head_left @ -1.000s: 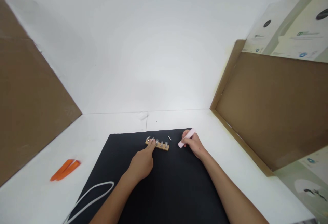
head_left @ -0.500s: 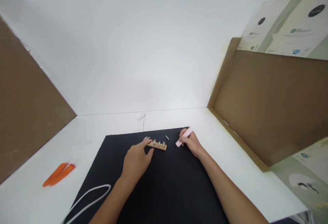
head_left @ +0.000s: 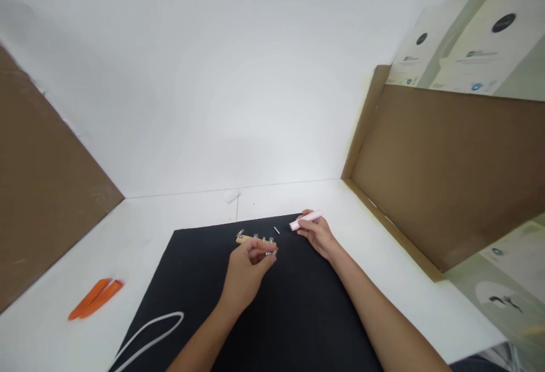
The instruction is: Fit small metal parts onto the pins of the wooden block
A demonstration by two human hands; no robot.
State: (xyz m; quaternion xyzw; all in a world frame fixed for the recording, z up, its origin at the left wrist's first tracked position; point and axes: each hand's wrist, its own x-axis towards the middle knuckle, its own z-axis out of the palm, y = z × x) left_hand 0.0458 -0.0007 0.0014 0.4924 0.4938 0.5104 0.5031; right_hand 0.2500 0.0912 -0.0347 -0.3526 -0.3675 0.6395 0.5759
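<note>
We record the left hand (head_left: 249,264) raised above the mat, fingertips pinched on a small metal fitting (head_left: 272,252). A wooden strip (head_left: 244,239) with metal pegs lies just beneath, at twelve o'clock on the black mat (head_left: 298,309). The right hand (head_left: 317,234), at two o'clock, has its fingers curled around a pink stick (head_left: 305,220).

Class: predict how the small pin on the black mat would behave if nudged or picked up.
The small pin is a thin, straight rod, so it probably rolls if pushed sideways across the black mat. It looks rigid, not floppy. Being so slender and lying flat, it is likely fiddly to pick up.
</note>
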